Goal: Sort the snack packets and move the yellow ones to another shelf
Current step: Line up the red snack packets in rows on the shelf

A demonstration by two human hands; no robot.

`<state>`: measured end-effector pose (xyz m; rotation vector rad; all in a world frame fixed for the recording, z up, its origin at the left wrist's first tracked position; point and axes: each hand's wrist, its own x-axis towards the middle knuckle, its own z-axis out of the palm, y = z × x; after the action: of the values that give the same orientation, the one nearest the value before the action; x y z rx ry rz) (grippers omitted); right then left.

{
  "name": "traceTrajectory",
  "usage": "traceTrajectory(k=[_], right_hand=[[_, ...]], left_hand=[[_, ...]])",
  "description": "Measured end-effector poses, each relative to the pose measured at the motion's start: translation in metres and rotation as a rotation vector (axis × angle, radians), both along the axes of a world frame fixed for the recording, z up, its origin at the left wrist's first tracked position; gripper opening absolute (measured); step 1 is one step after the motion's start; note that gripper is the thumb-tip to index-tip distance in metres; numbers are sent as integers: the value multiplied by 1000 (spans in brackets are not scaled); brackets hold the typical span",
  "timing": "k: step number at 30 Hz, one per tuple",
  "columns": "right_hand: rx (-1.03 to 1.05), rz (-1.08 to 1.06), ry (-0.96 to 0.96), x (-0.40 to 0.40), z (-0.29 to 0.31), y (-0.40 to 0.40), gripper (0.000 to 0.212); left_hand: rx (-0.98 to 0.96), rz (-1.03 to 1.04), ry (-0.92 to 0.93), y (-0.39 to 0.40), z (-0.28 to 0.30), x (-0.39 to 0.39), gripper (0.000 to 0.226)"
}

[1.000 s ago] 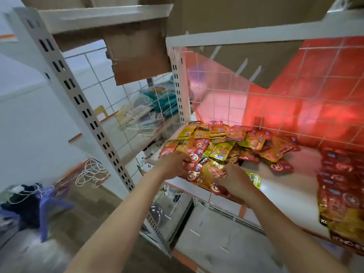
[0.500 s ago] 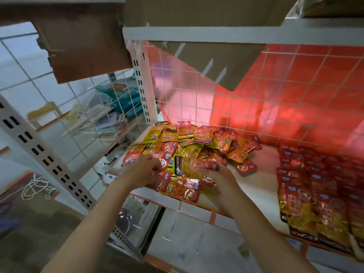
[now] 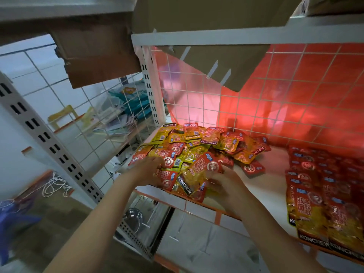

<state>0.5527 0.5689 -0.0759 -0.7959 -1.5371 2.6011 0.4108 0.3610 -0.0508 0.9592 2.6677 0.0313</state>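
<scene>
Shelf: white board shelf with an orange front edge.
Pile: loose heap of red and yellow foil snack packets at the shelf's left end, reaching the front edge.
Left hand: left hand rests on the heap's left side, fingers curled among packets; grasp unclear.
Right hand: right hand at the front edge, pinching a red round-emblem snack packet.
Sorted stack: overlapping rows of red packets at the shelf's right end.

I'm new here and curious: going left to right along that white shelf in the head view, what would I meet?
Wire side panel → mixed heap of red and yellow packets → bare white shelf → neat rows of red packets.
</scene>
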Motion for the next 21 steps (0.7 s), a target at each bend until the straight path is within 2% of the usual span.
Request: traceTrajectory(k=[4, 6, 8, 12, 15, 19, 21], right_hand=[[-66, -68, 49, -2, 1, -3, 16], [-119, -55, 46, -3, 2, -3, 18], [-74, -51, 31, -4, 2, -1, 19], [49, -14, 81, -3, 6, 6, 18], [-7, 151, 176, 4, 12, 15, 41], [-7, 268, 230, 13, 20, 24, 41], [76, 257, 259, 17, 18, 30, 35]], left_hand=[[-172, -53, 67, 6, 9, -5, 65], [-256, -89, 105, 11, 17, -4, 62], [-219, -74, 121, 13, 23, -3, 51], [274, 121, 75, 16, 36, 6, 39], [539, 298, -14, 28, 45, 19, 31], [1044, 472, -433, 43, 47, 41, 26], [1135, 531, -556, 50, 43, 50, 21]])
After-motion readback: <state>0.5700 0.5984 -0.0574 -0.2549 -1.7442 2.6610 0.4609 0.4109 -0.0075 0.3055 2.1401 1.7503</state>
